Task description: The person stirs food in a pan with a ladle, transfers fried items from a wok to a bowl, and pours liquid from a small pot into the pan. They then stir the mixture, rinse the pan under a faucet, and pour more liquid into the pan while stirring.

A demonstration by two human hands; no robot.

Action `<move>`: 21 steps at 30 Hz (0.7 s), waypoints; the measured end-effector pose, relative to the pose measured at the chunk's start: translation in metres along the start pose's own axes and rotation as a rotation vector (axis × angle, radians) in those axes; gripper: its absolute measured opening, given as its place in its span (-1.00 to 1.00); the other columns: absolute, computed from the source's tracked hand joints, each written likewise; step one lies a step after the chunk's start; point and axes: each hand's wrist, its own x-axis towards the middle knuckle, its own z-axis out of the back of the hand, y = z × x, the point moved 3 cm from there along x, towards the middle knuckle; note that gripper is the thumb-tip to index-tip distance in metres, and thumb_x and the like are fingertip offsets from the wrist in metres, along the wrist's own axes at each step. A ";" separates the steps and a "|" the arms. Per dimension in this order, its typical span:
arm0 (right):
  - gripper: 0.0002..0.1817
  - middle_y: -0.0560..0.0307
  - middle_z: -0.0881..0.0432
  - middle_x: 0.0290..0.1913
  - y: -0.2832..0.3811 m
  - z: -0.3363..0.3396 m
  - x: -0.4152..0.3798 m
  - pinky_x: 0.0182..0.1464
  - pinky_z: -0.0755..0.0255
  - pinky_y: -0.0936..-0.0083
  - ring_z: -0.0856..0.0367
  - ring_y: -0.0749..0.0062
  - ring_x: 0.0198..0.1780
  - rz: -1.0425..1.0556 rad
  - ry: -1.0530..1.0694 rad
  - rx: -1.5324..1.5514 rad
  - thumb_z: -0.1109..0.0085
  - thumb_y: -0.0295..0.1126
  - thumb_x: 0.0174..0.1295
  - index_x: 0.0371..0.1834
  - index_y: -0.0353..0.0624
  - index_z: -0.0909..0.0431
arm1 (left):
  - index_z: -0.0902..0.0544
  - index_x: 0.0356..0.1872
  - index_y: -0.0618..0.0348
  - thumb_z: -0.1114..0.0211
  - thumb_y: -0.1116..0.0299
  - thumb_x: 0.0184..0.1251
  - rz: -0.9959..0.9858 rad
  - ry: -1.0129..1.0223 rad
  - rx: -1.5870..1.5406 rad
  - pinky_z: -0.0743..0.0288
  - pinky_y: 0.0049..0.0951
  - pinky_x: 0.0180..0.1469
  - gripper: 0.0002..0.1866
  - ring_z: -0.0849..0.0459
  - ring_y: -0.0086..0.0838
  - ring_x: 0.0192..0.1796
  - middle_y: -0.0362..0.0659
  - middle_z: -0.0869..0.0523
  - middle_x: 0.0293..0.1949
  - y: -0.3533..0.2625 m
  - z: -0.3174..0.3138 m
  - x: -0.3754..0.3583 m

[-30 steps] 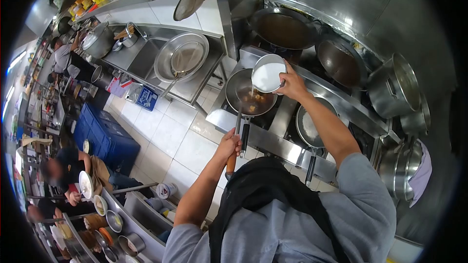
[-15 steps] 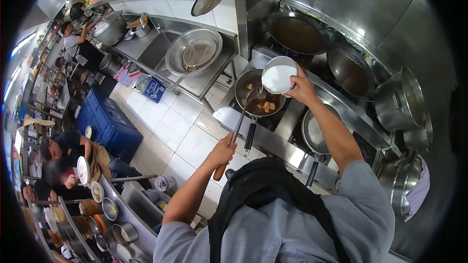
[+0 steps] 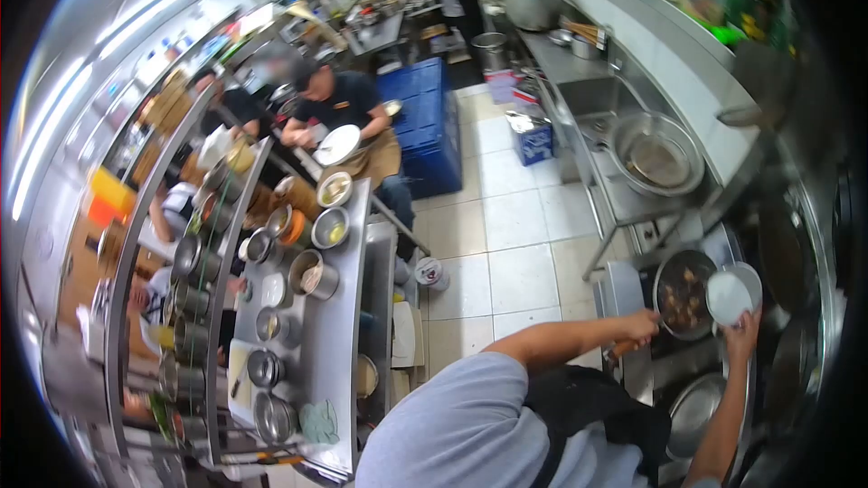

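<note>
My left hand (image 3: 640, 329) is closed around the wooden handle (image 3: 622, 349) of a long utensil, whose far end cannot be made out. Beyond it, a pan (image 3: 665, 307) on the stove holds dark liquid with several light brown pieces. My right hand (image 3: 741, 333) grips a small metal pot (image 3: 752, 282) with white contents, at the right edge of the pan and partly above it. A second, wide pan (image 3: 696, 416) sits on the stove between my arms.
Left of the stove stand a sink counter (image 3: 624, 203) and a large basin (image 3: 694, 167). A blue bin (image 3: 416, 122) is on the tiled floor. Across the aisle, a person (image 3: 334, 108) holds a white plate (image 3: 338, 145) beside a steel counter (image 3: 339, 307) with several bowls.
The view has swung left, bringing the steel counter and shelves into fuller view and shifting the stove to the lower right. Both hands still hold the same things.
</note>
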 end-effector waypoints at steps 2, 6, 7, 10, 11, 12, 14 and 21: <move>-0.30 -0.21 -0.23 0.53 0.001 0.005 0.002 0.36 -0.34 0.26 -0.37 -0.03 0.43 0.089 -0.030 -0.157 -0.52 -0.57 -0.24 0.10 -0.39 -0.48 | -0.44 -0.18 0.13 -0.08 0.40 0.38 0.049 0.080 0.042 -0.45 -0.33 -0.67 -0.92 -0.53 -0.47 -0.65 -0.19 -0.51 -0.58 -0.007 -0.005 -0.010; -0.43 -0.28 -0.21 0.54 -0.005 0.012 0.003 0.20 -0.45 0.39 -0.50 0.00 0.29 0.246 -0.005 -0.419 -0.48 -0.52 -0.20 -0.03 -0.31 -0.48 | -0.50 0.02 0.16 -0.05 0.41 0.33 0.075 0.163 0.123 -0.43 -0.40 -0.64 -0.73 -0.47 -0.50 -0.65 -0.24 -0.44 -0.58 -0.014 0.006 -0.038; -0.44 -0.28 -0.21 0.54 -0.006 0.012 0.001 0.19 -0.45 0.37 -0.52 0.00 0.26 0.317 -0.015 -0.495 -0.48 -0.54 -0.20 -0.05 -0.30 -0.48 | -0.50 0.02 0.16 -0.05 0.41 0.33 0.074 0.167 0.122 -0.43 -0.40 -0.64 -0.73 -0.47 -0.50 -0.65 -0.24 -0.44 -0.58 -0.018 0.011 -0.050; -0.42 -0.29 -0.21 0.53 0.023 0.006 -0.006 0.37 -0.30 0.34 -0.30 -0.16 0.46 0.087 -0.049 -0.210 -0.52 -0.59 -0.35 -0.16 -0.36 -0.46 | -0.49 0.10 0.21 -0.07 0.40 0.33 0.001 0.171 0.344 -0.47 -0.39 -0.64 -0.67 -0.53 -0.48 -0.61 -0.16 -0.51 -0.53 -0.049 0.035 -0.098; -0.42 -0.29 -0.21 0.53 0.024 0.006 -0.004 0.37 -0.30 0.34 -0.30 -0.16 0.46 0.081 -0.049 -0.212 -0.52 -0.59 -0.35 -0.16 -0.36 -0.46 | -0.46 0.19 0.23 -0.06 0.40 0.34 -0.024 0.140 0.478 -0.53 -0.31 -0.54 -0.60 -0.61 -0.35 -0.52 -0.06 -0.58 -0.45 -0.067 0.042 -0.115; -0.43 -0.30 -0.20 0.53 0.023 0.007 -0.004 0.37 -0.30 0.33 -0.30 -0.16 0.46 0.005 -0.008 -0.225 -0.52 -0.59 -0.36 -0.18 -0.35 -0.45 | -0.43 0.27 0.26 -0.05 0.40 0.34 -0.051 0.112 0.613 -0.60 -0.22 -0.45 -0.53 -0.69 -0.22 -0.44 0.04 -0.66 -0.36 -0.076 0.043 -0.122; -0.43 -0.30 -0.20 0.53 0.021 0.006 -0.002 0.36 -0.31 0.31 -0.30 -0.16 0.46 -0.079 0.028 -0.243 -0.52 -0.59 -0.36 -0.20 -0.35 -0.43 | -0.38 0.33 0.27 -0.05 0.40 0.33 -0.109 0.042 0.722 -0.57 -0.14 -0.27 -0.48 -0.68 -0.07 -0.30 0.12 -0.67 -0.28 -0.058 0.054 -0.104; -0.45 -0.35 -0.22 0.51 -0.010 0.012 -0.001 0.18 -0.47 0.31 -0.47 -0.12 0.35 0.209 0.023 -0.457 -0.45 -0.57 -0.23 -0.06 -0.22 -0.48 | -0.31 0.43 0.30 -0.13 0.40 0.30 -0.207 -0.169 0.826 -0.53 -0.02 0.09 -0.36 -0.67 0.19 0.01 0.29 -0.69 -0.07 -0.043 0.042 -0.067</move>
